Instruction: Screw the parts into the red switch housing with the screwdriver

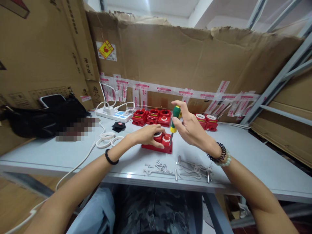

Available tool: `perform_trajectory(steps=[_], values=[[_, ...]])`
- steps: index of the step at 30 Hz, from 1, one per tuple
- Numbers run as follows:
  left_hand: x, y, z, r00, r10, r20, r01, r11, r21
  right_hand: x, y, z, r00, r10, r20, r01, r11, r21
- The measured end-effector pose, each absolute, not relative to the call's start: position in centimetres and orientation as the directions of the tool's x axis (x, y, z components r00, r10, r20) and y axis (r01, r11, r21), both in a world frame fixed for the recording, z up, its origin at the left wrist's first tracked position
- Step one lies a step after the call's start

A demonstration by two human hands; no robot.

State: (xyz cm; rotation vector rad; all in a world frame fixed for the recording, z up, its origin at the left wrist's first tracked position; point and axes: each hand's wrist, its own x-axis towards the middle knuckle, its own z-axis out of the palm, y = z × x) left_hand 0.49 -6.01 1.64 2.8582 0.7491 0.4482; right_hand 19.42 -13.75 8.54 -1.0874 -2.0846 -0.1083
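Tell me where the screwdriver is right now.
In the head view the screwdriver stands upright at table centre, gripped by the right hand, its tip on the red box that the left hand steadies.
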Motion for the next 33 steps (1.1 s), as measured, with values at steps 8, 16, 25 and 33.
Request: perform_trajectory(steps=[8,16,25,33], values=[[0.6,-6.2,1.8,0.822,0.518,0.237,0.475,-0.853,0.218,19.3,-13.9,9.0,-0.316,0.633,0.706,0.774,0.603,-0.194],[0.5,-6.1,1.7,0.820,0.524,0.230,0.484,-0.849,0.211,19.9,-14.6,10.0,-0.469,0.696,0.544,0.641,0.692,-0.332],[0.5,-6.0,1.7,0.817,0.526,0.238,0.480,-0.848,0.225,20.1,-14.5,10.2,-0.438,0.694,0.571,0.701,0.662,-0.266],[0.5,-6.2,1.9,0.825,0.514,0.233,0.467,-0.854,0.230,20.0,-14.2,10.0,-0.278,0.679,0.679,0.851,0.502,-0.154]])
